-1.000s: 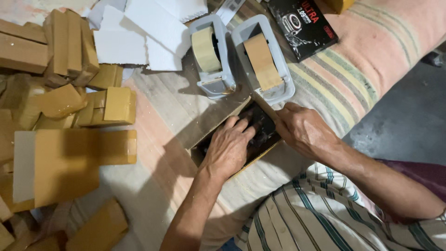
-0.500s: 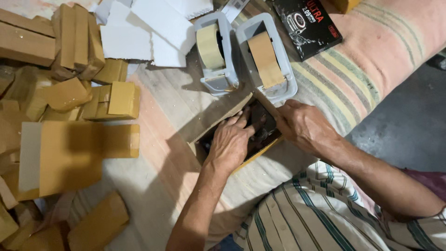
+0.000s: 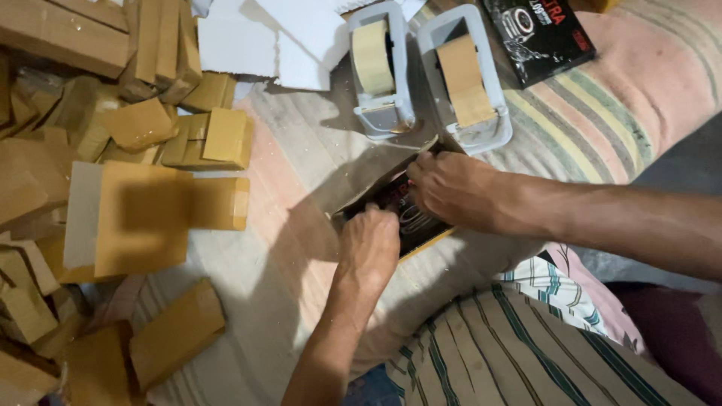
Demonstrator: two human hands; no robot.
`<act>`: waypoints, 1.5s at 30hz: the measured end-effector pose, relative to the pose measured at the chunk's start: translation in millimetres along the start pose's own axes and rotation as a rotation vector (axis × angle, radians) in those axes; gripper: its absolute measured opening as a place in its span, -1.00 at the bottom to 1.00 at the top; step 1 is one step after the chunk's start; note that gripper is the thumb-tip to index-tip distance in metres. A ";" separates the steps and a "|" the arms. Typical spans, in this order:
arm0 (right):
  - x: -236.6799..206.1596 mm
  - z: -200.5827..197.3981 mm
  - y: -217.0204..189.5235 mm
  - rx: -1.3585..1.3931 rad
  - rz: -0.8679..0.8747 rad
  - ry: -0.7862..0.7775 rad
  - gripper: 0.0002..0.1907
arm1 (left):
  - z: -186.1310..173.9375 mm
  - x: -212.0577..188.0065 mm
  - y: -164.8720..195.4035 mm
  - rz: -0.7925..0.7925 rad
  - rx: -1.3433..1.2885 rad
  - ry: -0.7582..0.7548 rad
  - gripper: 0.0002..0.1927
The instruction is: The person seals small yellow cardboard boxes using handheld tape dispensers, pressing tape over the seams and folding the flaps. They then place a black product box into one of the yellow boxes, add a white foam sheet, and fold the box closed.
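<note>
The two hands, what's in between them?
In the head view, the small dark box lies between the left hand and the right hand. Both hands rest on it, and nothing else sits between them.

You have one view only, from the camera on your head, looking steeply down and close onto the striped blanket (image 3: 602,128) in front of your lap. Both forearms enter from the lower edge and right.
</note>
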State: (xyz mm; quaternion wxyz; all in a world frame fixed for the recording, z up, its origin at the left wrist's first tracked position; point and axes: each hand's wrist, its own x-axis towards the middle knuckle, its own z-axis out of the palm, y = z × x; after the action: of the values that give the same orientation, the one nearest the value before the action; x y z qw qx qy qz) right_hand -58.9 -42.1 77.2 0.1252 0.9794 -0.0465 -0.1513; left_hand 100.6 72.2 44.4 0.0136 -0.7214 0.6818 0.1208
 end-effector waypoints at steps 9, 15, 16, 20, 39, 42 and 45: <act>22.7 24.3 11.2 0.165 0.060 -0.041 -0.56 | 16.5 -5.2 -19.6 0.068 -0.149 0.119 -0.76; 22.9 35.5 12.7 0.242 0.093 0.107 -0.63 | 9.0 -3.9 -16.0 0.029 -0.148 0.067 -0.69; 21.7 34.8 14.1 0.248 0.079 0.136 -0.63 | 5.9 -3.8 -16.7 0.027 -0.176 0.047 -0.67; 22.0 27.8 5.6 0.242 0.070 0.124 -0.71 | -11.4 -10.0 -30.4 0.041 -0.225 -0.003 -0.51; 21.9 4.8 -7.2 0.537 0.246 0.345 -0.12 | -29.5 -33.3 -24.6 -0.065 -0.158 0.184 -0.14; 22.8 3.0 -5.8 0.536 0.223 0.431 -0.16 | -31.3 -33.3 -21.6 -0.047 -0.175 0.285 -0.08; 23.5 0.1 -5.6 0.592 0.259 0.330 -0.22 | -26.0 -32.8 -24.6 -0.064 -0.190 0.298 -0.03</act>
State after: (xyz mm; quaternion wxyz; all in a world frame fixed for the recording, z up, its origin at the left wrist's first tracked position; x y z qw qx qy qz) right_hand -36.3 -39.8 69.0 -0.1401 0.9704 -0.1911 0.0458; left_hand 127.6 101.3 72.3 -0.1519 -0.7507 0.6385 0.0758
